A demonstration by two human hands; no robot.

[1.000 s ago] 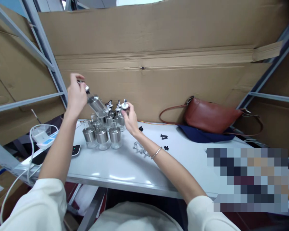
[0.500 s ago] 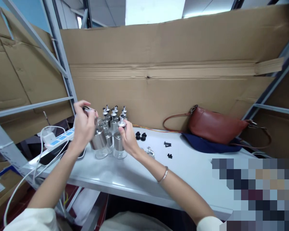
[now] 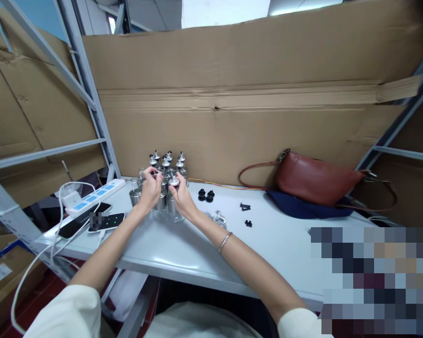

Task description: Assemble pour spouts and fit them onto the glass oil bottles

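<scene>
My right hand (image 3: 183, 196) closes its thumb and fingers around the silver top of a glass-and-metal bottle (image 3: 175, 213) standing upright on the table. Just left of it, my left hand (image 3: 151, 188) pinches a small dark and silver part (image 3: 155, 173), mostly covered by the fingers. Below that hand stands another such bottle (image 3: 159, 211), its upper end hidden. Behind both hands, several similar bottles (image 3: 181, 165) with silver conical tops are grouped together. A bottle with no silver top visible (image 3: 135, 196) stands left of my left hand.
Black round caps (image 3: 206, 195), dark screw-like pieces (image 3: 245, 206), small black bits (image 3: 248, 223) and shiny silver parts (image 3: 218, 218) lie on the white table (image 3: 268, 249). Left are a power strip (image 3: 98, 193) and phones (image 3: 107, 222); right, a brown bag (image 3: 317, 180) on dark blue cloth (image 3: 296, 206).
My left hand has moved right and down, close to my right hand, still pinching the small part. My right hand stays on the bottle's top. The phones show more fully.
</scene>
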